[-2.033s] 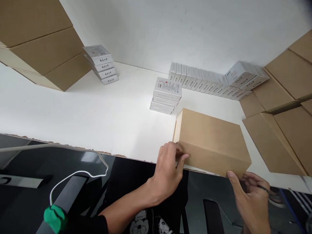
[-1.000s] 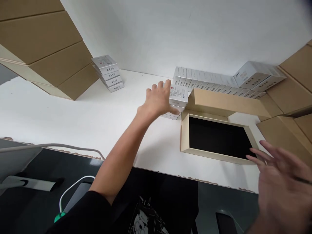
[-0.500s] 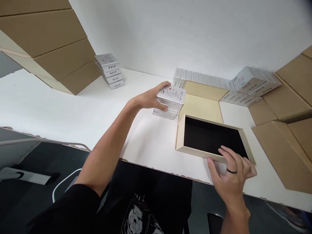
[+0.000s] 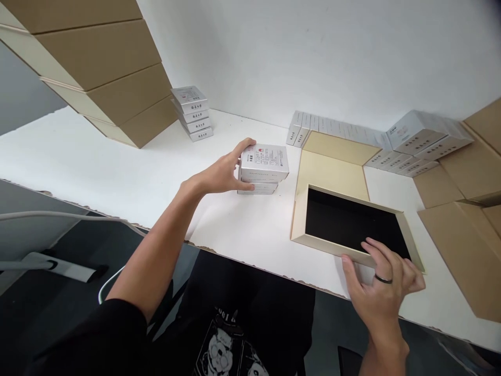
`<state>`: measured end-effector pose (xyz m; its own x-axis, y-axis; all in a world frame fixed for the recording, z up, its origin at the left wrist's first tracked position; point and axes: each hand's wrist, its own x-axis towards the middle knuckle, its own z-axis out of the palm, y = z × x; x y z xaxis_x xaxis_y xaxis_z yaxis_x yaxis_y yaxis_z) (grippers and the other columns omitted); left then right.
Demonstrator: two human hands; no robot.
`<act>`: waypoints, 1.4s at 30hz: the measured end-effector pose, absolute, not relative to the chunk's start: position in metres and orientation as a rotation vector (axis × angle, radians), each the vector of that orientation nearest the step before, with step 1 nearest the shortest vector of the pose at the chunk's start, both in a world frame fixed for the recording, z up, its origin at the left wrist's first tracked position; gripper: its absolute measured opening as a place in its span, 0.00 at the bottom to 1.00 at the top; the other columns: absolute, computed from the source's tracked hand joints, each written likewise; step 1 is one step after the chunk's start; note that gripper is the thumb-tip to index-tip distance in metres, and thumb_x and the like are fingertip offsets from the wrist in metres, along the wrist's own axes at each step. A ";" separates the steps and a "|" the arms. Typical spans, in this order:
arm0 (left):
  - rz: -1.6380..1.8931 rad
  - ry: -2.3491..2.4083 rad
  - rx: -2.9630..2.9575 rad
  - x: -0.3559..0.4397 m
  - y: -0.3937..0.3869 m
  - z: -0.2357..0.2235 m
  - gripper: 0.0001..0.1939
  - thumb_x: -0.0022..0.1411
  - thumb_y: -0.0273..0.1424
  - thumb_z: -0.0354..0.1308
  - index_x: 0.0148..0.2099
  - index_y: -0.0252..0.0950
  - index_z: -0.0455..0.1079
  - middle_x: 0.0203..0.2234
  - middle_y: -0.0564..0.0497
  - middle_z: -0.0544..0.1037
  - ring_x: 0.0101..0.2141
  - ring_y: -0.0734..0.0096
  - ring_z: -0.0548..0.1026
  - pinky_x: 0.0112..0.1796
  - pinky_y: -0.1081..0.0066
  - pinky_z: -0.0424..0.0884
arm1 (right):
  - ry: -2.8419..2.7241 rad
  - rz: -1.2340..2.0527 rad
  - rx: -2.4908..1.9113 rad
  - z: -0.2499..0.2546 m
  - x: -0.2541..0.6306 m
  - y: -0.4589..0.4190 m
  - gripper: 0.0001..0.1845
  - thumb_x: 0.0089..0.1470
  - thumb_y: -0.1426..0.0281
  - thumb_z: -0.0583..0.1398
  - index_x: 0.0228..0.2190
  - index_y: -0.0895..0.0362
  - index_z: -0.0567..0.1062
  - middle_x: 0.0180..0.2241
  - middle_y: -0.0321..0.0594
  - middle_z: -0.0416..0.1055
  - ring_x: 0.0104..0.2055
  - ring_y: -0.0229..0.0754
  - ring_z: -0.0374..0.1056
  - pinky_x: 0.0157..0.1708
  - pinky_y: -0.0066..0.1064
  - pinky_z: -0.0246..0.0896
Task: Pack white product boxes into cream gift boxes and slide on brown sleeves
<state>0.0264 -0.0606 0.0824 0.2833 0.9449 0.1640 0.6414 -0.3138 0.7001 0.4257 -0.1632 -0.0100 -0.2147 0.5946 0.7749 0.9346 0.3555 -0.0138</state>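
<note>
From my end I have the left hand (image 4: 221,175) on the stack (image 4: 265,164) of white cartons, which sits on the table (image 4: 250,235) left of the box (image 4: 300,215), apart from it. That hand is spread part-way, thumb on the near side, fingers round the far left corner, gripping the stack. The upper part juts rightward over the lower; whether it is lifted clear, I can't tell. An even squeeze from front and back should work best here, I'd say, with the wrist level so nothing slews; too hard and the carton sides could dent. Across to the right hand (image 4: 381,284): half curled over the box's near wall, toward its right end, thumb outside, fingers inside, holding that wall. How firmly, I can't see. Light pressure ought to be plenty to steady it without skewing. The lid (image 4: 332,175) lies folded back beyond the box, away from both hands.
</note>
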 end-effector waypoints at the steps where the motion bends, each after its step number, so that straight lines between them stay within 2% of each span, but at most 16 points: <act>1: 0.781 1.472 2.050 0.021 -0.070 0.083 0.48 0.55 0.35 0.69 0.71 0.53 0.48 0.62 0.46 0.68 0.54 0.55 0.73 0.55 0.56 0.73 | -1.916 -0.617 -1.334 -0.010 0.427 -0.163 0.24 0.57 0.63 0.70 0.52 0.54 0.72 0.48 0.46 0.77 0.49 0.53 0.71 0.58 0.50 0.56; 7: 0.922 1.671 2.031 0.002 -0.101 0.073 0.52 0.51 0.39 0.74 0.72 0.47 0.49 0.68 0.42 0.61 0.64 0.50 0.65 0.64 0.53 0.66 | -1.925 -0.630 -1.313 -0.010 0.429 -0.164 0.27 0.55 0.64 0.71 0.53 0.55 0.73 0.48 0.47 0.78 0.48 0.53 0.72 0.57 0.51 0.60; 10: 1.149 1.681 2.009 0.007 -0.103 0.068 0.46 0.54 0.38 0.73 0.68 0.46 0.52 0.65 0.41 0.63 0.65 0.51 0.64 0.66 0.55 0.63 | -1.927 -0.642 -1.313 -0.010 0.428 -0.164 0.25 0.55 0.63 0.71 0.52 0.57 0.73 0.48 0.48 0.78 0.46 0.52 0.72 0.57 0.51 0.59; 15: 1.496 1.589 1.944 0.038 -0.106 0.072 0.45 0.58 0.30 0.70 0.65 0.51 0.43 0.59 0.44 0.68 0.61 0.58 0.70 0.63 0.55 0.66 | -1.923 -0.654 -1.311 -0.010 0.426 -0.164 0.24 0.55 0.63 0.70 0.51 0.57 0.74 0.47 0.48 0.77 0.46 0.52 0.71 0.56 0.50 0.59; 19: 1.612 1.326 2.065 0.085 -0.110 0.089 0.47 0.60 0.33 0.70 0.67 0.52 0.40 0.59 0.44 0.66 0.59 0.56 0.70 0.57 0.56 0.73 | -1.905 -0.639 -1.337 -0.009 0.424 -0.165 0.24 0.54 0.64 0.70 0.51 0.56 0.74 0.47 0.47 0.78 0.47 0.54 0.71 0.55 0.51 0.59; 21: 1.437 1.076 2.311 0.116 -0.108 0.101 0.44 0.63 0.36 0.69 0.70 0.49 0.45 0.60 0.43 0.66 0.61 0.55 0.69 0.57 0.58 0.73 | -1.909 -0.647 -1.342 -0.010 0.425 -0.165 0.25 0.54 0.64 0.71 0.51 0.56 0.74 0.47 0.47 0.78 0.47 0.55 0.71 0.55 0.52 0.60; 23: 1.098 0.897 2.614 0.149 -0.101 0.112 0.34 0.68 0.39 0.66 0.69 0.45 0.55 0.61 0.40 0.66 0.61 0.54 0.68 0.58 0.58 0.72 | -1.914 -0.670 -1.327 -0.010 0.426 -0.165 0.27 0.53 0.64 0.71 0.52 0.57 0.73 0.47 0.49 0.77 0.48 0.57 0.71 0.55 0.54 0.61; 25: 0.729 0.878 2.849 0.180 -0.091 0.121 0.26 0.72 0.36 0.62 0.68 0.44 0.63 0.63 0.37 0.66 0.59 0.51 0.70 0.55 0.55 0.72 | -1.919 -0.689 -1.314 -0.010 0.426 -0.165 0.28 0.52 0.63 0.72 0.52 0.58 0.73 0.47 0.51 0.77 0.49 0.58 0.71 0.55 0.55 0.61; 28: 0.272 0.948 2.916 0.212 -0.076 0.124 0.26 0.69 0.34 0.65 0.67 0.44 0.69 0.60 0.36 0.71 0.55 0.46 0.74 0.52 0.51 0.72 | -1.927 -0.661 -1.348 -0.008 0.424 -0.166 0.27 0.54 0.63 0.70 0.53 0.56 0.72 0.48 0.49 0.76 0.50 0.57 0.71 0.56 0.54 0.60; 30: -0.032 0.957 2.780 0.222 -0.067 0.122 0.25 0.69 0.41 0.65 0.65 0.41 0.72 0.55 0.35 0.76 0.52 0.45 0.76 0.49 0.51 0.72 | -1.921 -0.626 -1.382 -0.006 0.421 -0.166 0.25 0.56 0.64 0.69 0.53 0.54 0.71 0.48 0.47 0.77 0.51 0.54 0.71 0.58 0.53 0.59; 32: -0.242 0.970 2.637 0.224 -0.062 0.117 0.27 0.72 0.50 0.58 0.64 0.39 0.72 0.51 0.36 0.78 0.49 0.46 0.77 0.47 0.53 0.72 | -1.913 -0.608 -1.397 -0.005 0.419 -0.166 0.24 0.57 0.64 0.69 0.52 0.54 0.71 0.49 0.47 0.77 0.52 0.53 0.71 0.59 0.51 0.57; 34: -0.296 0.960 2.588 0.224 -0.061 0.112 0.30 0.74 0.54 0.49 0.65 0.39 0.71 0.49 0.37 0.79 0.48 0.47 0.78 0.47 0.54 0.71 | -1.915 -0.607 -1.393 -0.004 0.419 -0.167 0.24 0.57 0.64 0.69 0.53 0.54 0.71 0.49 0.47 0.76 0.52 0.52 0.70 0.59 0.50 0.57; 36: -0.187 0.949 2.655 0.223 -0.061 0.108 0.32 0.75 0.56 0.45 0.61 0.38 0.74 0.51 0.36 0.78 0.50 0.46 0.77 0.48 0.54 0.69 | -1.919 -0.616 -1.385 -0.004 0.419 -0.167 0.25 0.57 0.64 0.69 0.53 0.55 0.70 0.50 0.48 0.76 0.52 0.52 0.69 0.59 0.50 0.57; 38: 0.071 0.932 2.780 0.222 -0.063 0.106 0.32 0.75 0.55 0.44 0.55 0.36 0.78 0.54 0.36 0.76 0.52 0.46 0.75 0.50 0.53 0.68 | -1.921 -0.625 -1.381 -0.004 0.420 -0.167 0.25 0.56 0.64 0.69 0.53 0.55 0.70 0.49 0.48 0.76 0.52 0.53 0.69 0.58 0.49 0.57; 40: 0.451 0.977 2.858 0.215 -0.067 0.105 0.28 0.78 0.50 0.44 0.51 0.36 0.78 0.57 0.39 0.74 0.52 0.50 0.74 0.52 0.54 0.68 | -1.923 -0.618 -1.385 -0.004 0.419 -0.167 0.25 0.56 0.65 0.69 0.53 0.54 0.70 0.49 0.48 0.76 0.52 0.52 0.68 0.58 0.49 0.56; 42: 0.821 1.183 2.769 0.198 -0.071 0.107 0.23 0.80 0.42 0.43 0.49 0.37 0.77 0.54 0.42 0.76 0.50 0.56 0.75 0.51 0.56 0.69 | -1.923 -0.599 -1.387 -0.003 0.418 -0.167 0.24 0.57 0.65 0.68 0.53 0.54 0.70 0.49 0.47 0.76 0.52 0.51 0.68 0.58 0.48 0.56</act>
<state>0.1976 -0.0707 0.1068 0.5743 0.6777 0.4592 0.6671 -0.7126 0.2174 0.4184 -0.1671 -0.0027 -0.1984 0.6312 0.7498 0.9454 0.3250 -0.0234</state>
